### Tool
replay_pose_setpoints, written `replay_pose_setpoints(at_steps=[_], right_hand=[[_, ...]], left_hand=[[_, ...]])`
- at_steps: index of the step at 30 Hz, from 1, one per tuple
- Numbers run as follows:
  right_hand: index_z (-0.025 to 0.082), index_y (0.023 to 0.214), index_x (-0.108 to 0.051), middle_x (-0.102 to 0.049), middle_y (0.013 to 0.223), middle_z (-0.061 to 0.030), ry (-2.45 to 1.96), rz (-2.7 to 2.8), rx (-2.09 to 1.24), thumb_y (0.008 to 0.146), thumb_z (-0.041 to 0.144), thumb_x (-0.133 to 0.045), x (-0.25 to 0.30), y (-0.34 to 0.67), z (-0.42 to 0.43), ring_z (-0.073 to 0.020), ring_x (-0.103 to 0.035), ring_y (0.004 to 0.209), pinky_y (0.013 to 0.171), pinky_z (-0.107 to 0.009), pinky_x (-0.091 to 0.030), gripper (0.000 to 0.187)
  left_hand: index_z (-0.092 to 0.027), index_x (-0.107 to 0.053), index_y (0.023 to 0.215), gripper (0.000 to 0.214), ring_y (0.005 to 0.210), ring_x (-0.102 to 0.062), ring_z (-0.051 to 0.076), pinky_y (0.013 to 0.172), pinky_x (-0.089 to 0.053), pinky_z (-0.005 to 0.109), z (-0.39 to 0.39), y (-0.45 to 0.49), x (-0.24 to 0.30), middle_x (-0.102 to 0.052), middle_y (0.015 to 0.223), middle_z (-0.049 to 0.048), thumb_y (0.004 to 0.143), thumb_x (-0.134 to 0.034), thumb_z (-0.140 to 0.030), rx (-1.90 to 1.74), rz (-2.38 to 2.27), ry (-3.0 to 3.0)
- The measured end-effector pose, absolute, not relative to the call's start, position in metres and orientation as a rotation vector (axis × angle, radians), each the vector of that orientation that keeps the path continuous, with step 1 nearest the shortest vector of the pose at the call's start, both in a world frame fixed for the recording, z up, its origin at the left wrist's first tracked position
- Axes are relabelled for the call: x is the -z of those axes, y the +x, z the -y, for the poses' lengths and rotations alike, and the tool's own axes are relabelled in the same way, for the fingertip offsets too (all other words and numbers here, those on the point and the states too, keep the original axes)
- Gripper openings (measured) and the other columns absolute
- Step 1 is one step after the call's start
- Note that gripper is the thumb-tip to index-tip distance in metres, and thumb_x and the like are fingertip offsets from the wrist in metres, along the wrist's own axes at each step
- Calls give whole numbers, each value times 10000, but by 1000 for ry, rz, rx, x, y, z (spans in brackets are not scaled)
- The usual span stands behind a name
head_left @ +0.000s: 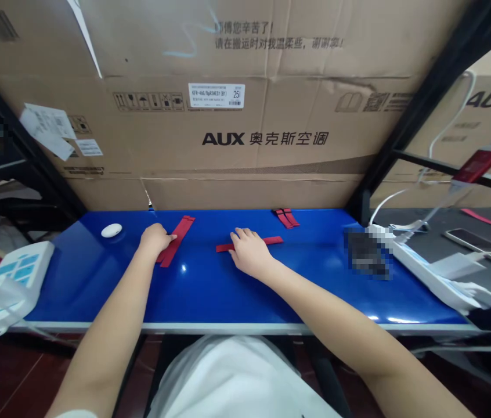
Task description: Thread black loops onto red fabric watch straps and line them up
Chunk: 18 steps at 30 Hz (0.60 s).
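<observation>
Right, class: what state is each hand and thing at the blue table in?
Left hand: curled, touching left straps
Right hand: over middle strap
Left straps: slanted
Middle strap: partly covered
Far straps: side by side
White disc: flat, untouched
Dark item: blurred, cannot tell
Power strips: plugs inserted

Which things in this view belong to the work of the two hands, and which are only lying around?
Belonging, it seems:
Red straps touched by the left hand
Red strap under the right hand
Red-and-black straps behind, untouched but similar

Probably just lying around:
White round disc
Left power strip
Right power strip
Phone-like device
</observation>
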State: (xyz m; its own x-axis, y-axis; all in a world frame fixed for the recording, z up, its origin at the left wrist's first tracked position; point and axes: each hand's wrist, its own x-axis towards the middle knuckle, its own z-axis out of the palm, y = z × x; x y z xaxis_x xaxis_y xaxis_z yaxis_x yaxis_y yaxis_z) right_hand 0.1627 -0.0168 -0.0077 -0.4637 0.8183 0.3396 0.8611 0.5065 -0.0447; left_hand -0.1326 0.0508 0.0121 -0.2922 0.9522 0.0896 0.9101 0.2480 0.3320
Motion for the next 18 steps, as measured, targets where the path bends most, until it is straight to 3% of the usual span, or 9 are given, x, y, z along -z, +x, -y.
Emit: replay_pose_setpoints(at_steps=[2, 5, 8, 11, 18], right_hand=[[95, 1203, -584, -527, 1316, -215, -1241, 2388, -25, 860, 301, -623, 16, 162, 7, -320, -465, 1209, 963, -436, -399, 402], [142, 974, -617, -600, 1152, -146, -1128, 2263, -383, 803, 264, -700, 28, 164, -8, -252, -529, 1074, 928, -394, -419, 225], [173, 824, -589, -633, 936, -69, -1091, 2095, -627, 756, 217, -721, 33, 170, -17, -205, -567, 902, 846, -360, -440, 155], [177, 813, -606, -634, 771, -22, -1038, 1986, -873, 789, 236, -654, 30, 176, -21, -167, -568, 728, 718, -309, -440, 79], [165, 812, -617, -590, 663, 2, -978, 1907, -993, 808, 327, -586, 22, 184, -23, -139, -520, 609, 621, -281, -404, 166]], left_hand=[[-171, -646, 833, 278, 976, -669, 324, 782, -491, 354, -50, -129, -13, -719, 936, 140, 655, -807, -312, -585, -2382, 1769], [-178, -620, 860, 284, 895, -685, 258, 780, -513, 338, -46, -114, -13, -707, 888, 88, 662, -808, -256, -878, -2175, 1771], [-160, -586, 874, 355, 744, -703, 220, 715, -560, 357, -39, -89, -10, -680, 795, 49, 656, -825, -308, -1092, -1619, 1625], [-139, -597, 917, 456, 666, -702, 206, 652, -587, 372, -31, -62, -6, -664, 782, 37, 615, -854, -363, -1069, -1222, 1506], [-125, -692, 1012, 486, 779, -691, 177, 780, -593, 361, -18, -31, 3, -706, 848, 52, 610, -864, -337, -996, -933, 1397]])
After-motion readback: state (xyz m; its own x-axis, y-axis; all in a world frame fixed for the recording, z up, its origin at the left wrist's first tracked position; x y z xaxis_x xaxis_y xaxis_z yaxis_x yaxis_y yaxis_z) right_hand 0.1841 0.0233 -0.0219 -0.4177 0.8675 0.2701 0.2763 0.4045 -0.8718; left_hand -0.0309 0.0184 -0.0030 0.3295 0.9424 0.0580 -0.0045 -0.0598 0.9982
